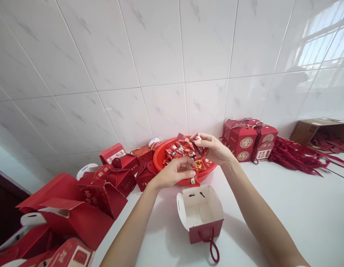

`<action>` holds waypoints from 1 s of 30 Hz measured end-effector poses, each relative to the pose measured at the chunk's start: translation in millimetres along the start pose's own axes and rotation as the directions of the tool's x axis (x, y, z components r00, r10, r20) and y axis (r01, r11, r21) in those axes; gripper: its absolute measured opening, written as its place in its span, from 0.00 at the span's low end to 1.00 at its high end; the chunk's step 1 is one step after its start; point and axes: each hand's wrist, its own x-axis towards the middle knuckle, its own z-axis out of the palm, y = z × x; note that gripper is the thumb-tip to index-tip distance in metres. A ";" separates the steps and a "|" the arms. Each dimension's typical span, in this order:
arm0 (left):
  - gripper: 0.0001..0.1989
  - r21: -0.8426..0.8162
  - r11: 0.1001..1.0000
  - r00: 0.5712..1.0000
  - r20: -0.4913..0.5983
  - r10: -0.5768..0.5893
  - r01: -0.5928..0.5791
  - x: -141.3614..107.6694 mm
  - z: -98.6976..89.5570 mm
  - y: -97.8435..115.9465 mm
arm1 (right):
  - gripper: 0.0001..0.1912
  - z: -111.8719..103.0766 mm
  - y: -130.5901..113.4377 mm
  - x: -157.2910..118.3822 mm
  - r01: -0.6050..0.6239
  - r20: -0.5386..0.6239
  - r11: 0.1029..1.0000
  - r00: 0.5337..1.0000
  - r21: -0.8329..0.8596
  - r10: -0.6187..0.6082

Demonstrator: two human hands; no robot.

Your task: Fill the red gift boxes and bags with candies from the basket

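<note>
An orange-red plastic basin [157,157] full of red-wrapped candies [180,148] stands against the wall. My left hand [176,171] is at its front rim, thumb and fingers closed on a red-wrapped candy [194,181]. Over the basin's right side, my right hand [213,147] pinches another small dark red wrapped candy [198,138]. In front of the basin sits an open red gift box [206,231] with a white inside; its flaps are spread, a dark red cord handle [215,252] hangs at the front, and no candy shows in it.
Several red gift boxes [77,218] crowd the left side. Closed red boxes [240,142] stand by the tiled wall [163,44] at right. A heap of dark red ribbons [297,155] lies beside them, near an open cardboard box [313,129] on the white table [285,196].
</note>
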 end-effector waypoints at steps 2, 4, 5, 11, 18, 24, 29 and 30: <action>0.12 0.090 0.996 0.988 0.154 -0.010 -0.004 -14.8 0.8 13.8 | 0.13 13.3 -8.5 -10.3 0.017 0.081 1.000 0.997 -0.016 -0.016; 0.11 0.194 0.980 0.972 0.236 0.005 -0.052 -24.7 -0.6 24.9 | 0.12 23.1 -13.9 -18.9 0.038 0.149 0.999 0.988 -0.025 -0.034; 0.11 0.243 0.967 0.971 0.238 0.012 -0.072 -28.2 -1.8 29.4 | 0.12 26.6 -15.5 -22.4 0.044 0.176 0.999 0.984 -0.032 -0.038; 0.09 0.448 0.891 0.970 0.175 -0.170 0.075 -40.4 -4.2 41.9 | 0.10 34.7 -18.6 -33.8 0.092 0.273 0.985 0.961 -0.143 -0.050; 0.07 0.509 0.859 0.998 0.021 -0.067 0.047 -36.7 -5.5 30.4 | 0.13 26.4 -33.4 -43.5 0.179 0.398 0.865 0.917 -0.469 0.026; 0.10 0.615 0.785 0.997 -0.039 -0.067 0.077 -32.3 -15.8 21.8 | 0.08 18.2 -37.1 -43.8 0.265 0.390 0.505 0.907 -0.822 0.157; 0.12 0.630 0.770 0.994 -0.028 -0.105 0.100 -33.9 -19.5 15.7 | 0.05 23.5 -27.6 -38.3 0.268 0.355 0.316 0.897 -0.910 0.262; 0.12 0.633 0.767 0.993 -0.024 -0.114 0.103 -34.0 -19.8 15.4 | 0.05 24.9 -25.4 -37.7 0.270 0.361 0.316 0.890 -0.910 0.279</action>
